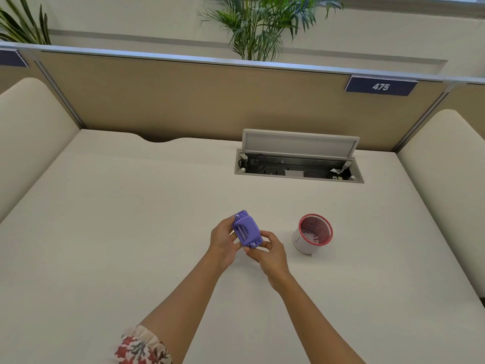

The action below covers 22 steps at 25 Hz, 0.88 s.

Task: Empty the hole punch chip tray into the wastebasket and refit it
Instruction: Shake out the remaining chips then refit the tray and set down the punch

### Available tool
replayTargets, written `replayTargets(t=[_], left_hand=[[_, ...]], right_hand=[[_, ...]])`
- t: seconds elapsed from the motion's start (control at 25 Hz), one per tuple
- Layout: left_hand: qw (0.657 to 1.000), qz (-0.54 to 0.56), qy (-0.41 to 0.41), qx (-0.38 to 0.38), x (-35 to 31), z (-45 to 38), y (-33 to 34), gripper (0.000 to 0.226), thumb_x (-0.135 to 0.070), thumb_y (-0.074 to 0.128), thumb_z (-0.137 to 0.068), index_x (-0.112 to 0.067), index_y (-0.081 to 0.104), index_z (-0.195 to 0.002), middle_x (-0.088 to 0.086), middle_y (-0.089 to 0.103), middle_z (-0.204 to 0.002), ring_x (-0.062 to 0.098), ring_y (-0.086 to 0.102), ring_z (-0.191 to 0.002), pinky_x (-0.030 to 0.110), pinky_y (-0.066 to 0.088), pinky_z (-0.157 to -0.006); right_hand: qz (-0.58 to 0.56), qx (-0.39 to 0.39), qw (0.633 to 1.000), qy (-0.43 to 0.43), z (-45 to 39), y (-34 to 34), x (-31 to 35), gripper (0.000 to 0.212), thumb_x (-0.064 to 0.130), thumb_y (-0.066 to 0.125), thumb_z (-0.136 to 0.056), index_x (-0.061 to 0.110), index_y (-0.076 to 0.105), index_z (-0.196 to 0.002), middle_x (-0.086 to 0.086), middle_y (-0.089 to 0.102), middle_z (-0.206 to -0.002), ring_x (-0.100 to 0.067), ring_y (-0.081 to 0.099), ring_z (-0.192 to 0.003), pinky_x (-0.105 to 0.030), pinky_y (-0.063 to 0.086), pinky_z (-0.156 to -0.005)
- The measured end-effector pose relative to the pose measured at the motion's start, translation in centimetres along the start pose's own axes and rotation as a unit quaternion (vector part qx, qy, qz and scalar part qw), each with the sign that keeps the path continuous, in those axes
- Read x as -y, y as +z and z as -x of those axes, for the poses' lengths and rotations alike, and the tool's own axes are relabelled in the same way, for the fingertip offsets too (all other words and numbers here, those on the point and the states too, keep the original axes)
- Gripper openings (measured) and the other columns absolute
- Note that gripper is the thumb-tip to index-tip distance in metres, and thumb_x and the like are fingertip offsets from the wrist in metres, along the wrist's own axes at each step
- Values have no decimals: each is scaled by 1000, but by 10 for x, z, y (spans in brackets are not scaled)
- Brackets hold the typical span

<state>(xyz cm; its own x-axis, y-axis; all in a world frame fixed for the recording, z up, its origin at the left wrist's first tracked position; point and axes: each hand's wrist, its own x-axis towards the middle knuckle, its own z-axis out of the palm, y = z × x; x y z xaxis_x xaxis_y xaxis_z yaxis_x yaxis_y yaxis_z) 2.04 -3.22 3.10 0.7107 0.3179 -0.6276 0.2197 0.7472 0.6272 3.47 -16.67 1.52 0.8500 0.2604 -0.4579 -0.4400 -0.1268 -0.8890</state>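
Observation:
A small purple hole punch (246, 229) is held above the white desk, turned so that a flat face with two metal slots looks up at the camera. My left hand (223, 240) grips its left side. My right hand (267, 249) pinches its lower right end. Whether the chip tray is on or off the punch I cannot tell. A little white wastebasket (312, 234) with a red rim stands on the desk to the right of my hands, with a few paper bits inside.
An open cable hatch (299, 164) with its lid raised sits in the desk (131, 219) at the back right. Beige partition panels close off the back, with a "475" sign (380, 86). Padded cream dividers stand at the left and right.

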Motion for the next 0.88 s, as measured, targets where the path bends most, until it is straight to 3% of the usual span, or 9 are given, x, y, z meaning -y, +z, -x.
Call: replayTargets(t=[0.12,0.32,0.52,0.64,0.76,0.88], left_hand=[[999,4,10,31,0,1,-4,25,-7,51,-92,-8,71,-105,10,71,-101,27,67,-89,41,57,-76],[988,-123,58,70,6,-1,-12,50,14,50,-86,-13,61,-127,15,73,-108,28,70,-92,33,60,-78],[990,-106,79,56,3,-11,-20,45,6,65,-89,-18,58,-126,16,76,-109,26,75,-93,31,61,-69],[987,-130,81,51,-7,-19,-24,44,8,64,-89,-17,58,-125,12,78,-101,25,76,-87,31,61,-67],[981,-170,76,61,-23,-27,-31,46,9,64,-88,-16,58,-126,16,77,-99,27,75,-87,36,63,-72],[971,-212,63,86,-32,-31,-37,48,7,66,-87,-16,57,-129,22,76,-105,33,74,-93,40,63,-78]], right_hand=[[5,-19,1000,-3,-2,2,-1,49,3,81,-72,25,63,-113,-11,69,-108,-26,72,-97,-41,59,-91],[12,-20,1000,-6,-7,7,1,49,2,81,-73,25,63,-113,-10,72,-105,-22,71,-98,-40,61,-88],[84,-6,996,-29,-15,7,9,46,13,84,-71,31,64,-108,-2,74,-96,-7,74,-81,-20,53,-70],[116,81,989,-37,-27,-2,20,44,11,81,-76,26,66,-115,4,75,-107,-9,72,-99,-20,53,-79],[112,173,978,-42,-38,-11,27,37,2,65,-88,23,69,-118,8,73,-118,-7,67,-112,-21,53,-90],[99,155,982,-36,-52,-1,30,29,4,57,-94,12,70,-119,-4,74,-115,-18,68,-111,-29,53,-97]])
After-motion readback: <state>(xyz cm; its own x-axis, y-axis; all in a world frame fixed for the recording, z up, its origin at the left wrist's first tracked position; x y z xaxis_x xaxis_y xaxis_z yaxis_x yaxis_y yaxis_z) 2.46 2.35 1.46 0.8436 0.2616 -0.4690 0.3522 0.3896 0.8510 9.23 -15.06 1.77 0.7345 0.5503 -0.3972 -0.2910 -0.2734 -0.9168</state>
